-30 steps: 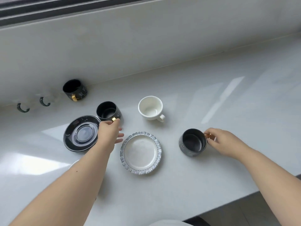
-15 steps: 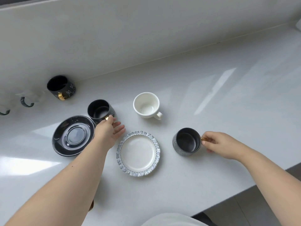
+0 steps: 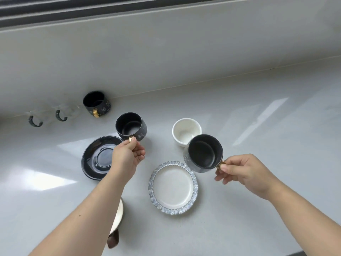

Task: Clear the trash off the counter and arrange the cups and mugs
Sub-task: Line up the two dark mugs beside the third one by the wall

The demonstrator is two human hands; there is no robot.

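Observation:
My left hand [image 3: 127, 157] pinches the gold handle of a black mug [image 3: 131, 126], lifted just above the counter beside a black saucer [image 3: 97, 157]. A second black mug [image 3: 203, 153] is held up in my right hand [image 3: 243, 172] by its gold handle, over the far right rim of a silver-edged white plate [image 3: 173, 187]. A white cup [image 3: 185, 131] stands behind it, partly hidden. A third black mug [image 3: 96, 103] with a gold handle sits at the wall. Two clear glass cups with dark handles [image 3: 61, 113] [image 3: 36, 120] stand to its left.
The white counter [image 3: 258, 126] stretches to the right. A pale plate with a dark wooden piece [image 3: 116, 222] shows under my left forearm. The counter's front edge runs along the bottom right.
Both black mugs have been lifted off the counter by their handles. The right one has moved up and to the left, toward the white cup and plate.

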